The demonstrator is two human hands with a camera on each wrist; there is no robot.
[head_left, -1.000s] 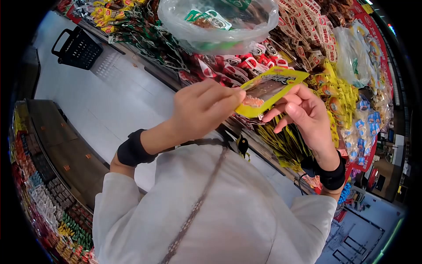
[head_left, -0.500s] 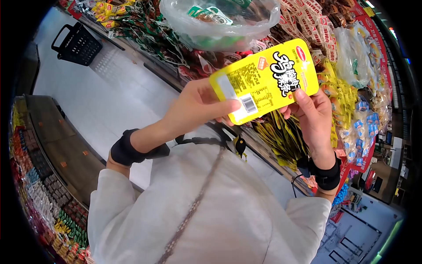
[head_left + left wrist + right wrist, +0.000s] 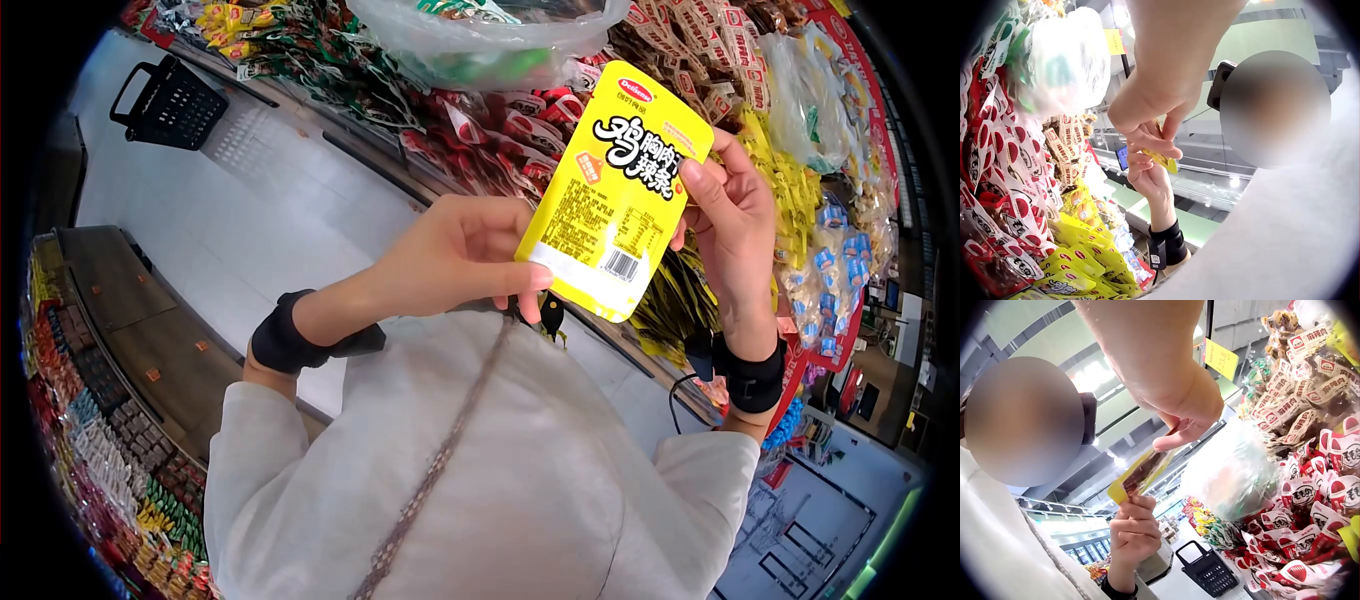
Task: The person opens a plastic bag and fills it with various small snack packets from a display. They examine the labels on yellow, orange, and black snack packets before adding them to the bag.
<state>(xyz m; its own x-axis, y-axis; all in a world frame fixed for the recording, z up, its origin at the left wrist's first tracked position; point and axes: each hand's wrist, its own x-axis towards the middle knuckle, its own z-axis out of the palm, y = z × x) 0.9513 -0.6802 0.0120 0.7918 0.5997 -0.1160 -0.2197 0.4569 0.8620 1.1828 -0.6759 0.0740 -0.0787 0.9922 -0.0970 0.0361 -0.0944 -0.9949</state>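
Note:
A yellow snack packet (image 3: 610, 200) with black Chinese lettering and a barcode is held up between both hands, its printed back toward the head camera. My left hand (image 3: 450, 255) pinches its lower left corner, thumb on the printed side and fingers behind. The right hand (image 3: 735, 205) pinches the opposite long edge, with the thumb near the lettering. From the right wrist view, the packet (image 3: 1141, 475) shows a see-through side with brown food inside. Below the hands, similar yellow packets (image 3: 680, 310) stand in a bunch on the display.
A translucent plastic bag (image 3: 490, 45) with packets inside sits on the display beyond the hands. Red and white snack packets (image 3: 520, 125) lie just before it. A black shopping basket (image 3: 172, 105) stands on the floor at left. Shelves of sweets (image 3: 120, 440) line the lower left.
The packet has turned from a tilted, edge-on pose to show its printed back, then rotated more upright. My right hand moved from loosely beside it to pinching its edge.

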